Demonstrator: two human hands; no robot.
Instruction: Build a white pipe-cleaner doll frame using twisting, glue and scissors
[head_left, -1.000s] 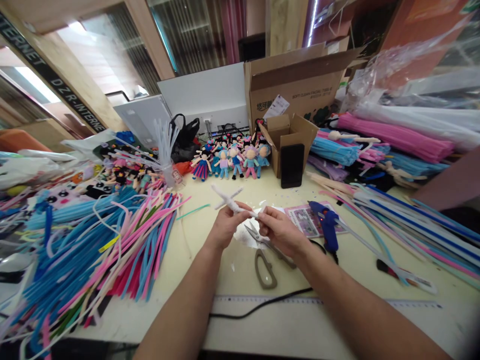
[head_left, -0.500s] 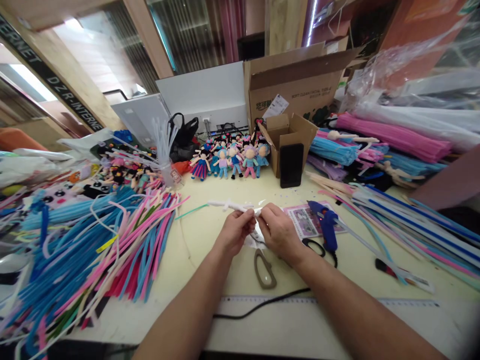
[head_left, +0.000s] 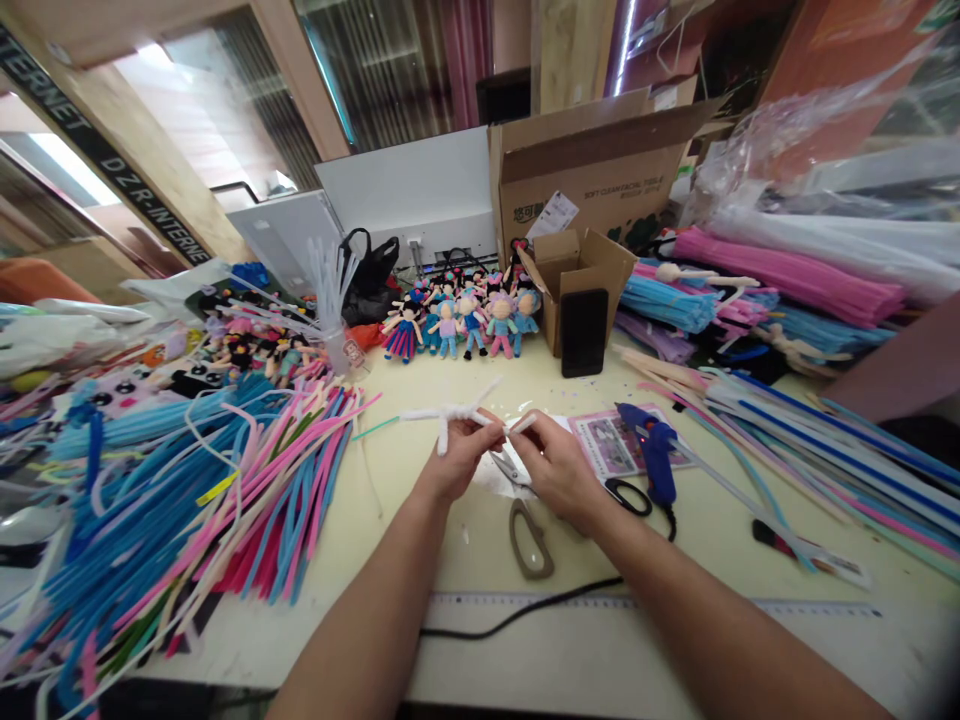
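Note:
A white fuzzy pipe cleaner shape (head_left: 442,412) with several thin arms sticking out is pinched in my left hand (head_left: 461,460). Its arms point left, up and down past my fingers. My right hand (head_left: 561,468) is closed, thumb and fingertips pinching a short white pipe cleaner end (head_left: 525,422) close to the left fingertips. Whether the two white pieces join between the hands is hard to make out. Just below the hands lie scissors (head_left: 531,540) with a grey-brown handle, blades partly behind my right hand. A blue glue gun (head_left: 654,455) rests to the right of that hand.
Bundles of coloured pipe cleaners (head_left: 180,480) cover the left side, with more strips (head_left: 817,450) on the right. Small dolls (head_left: 465,320) stand at the back beside an open cardboard box (head_left: 592,265) and a black phone (head_left: 583,333). A ruler (head_left: 810,607) and black cable (head_left: 517,615) lie in front.
The white shape has turned in my left hand, so one arm now hangs down and another points up. My right hand has shifted slightly, with a white end now showing at its fingertips.

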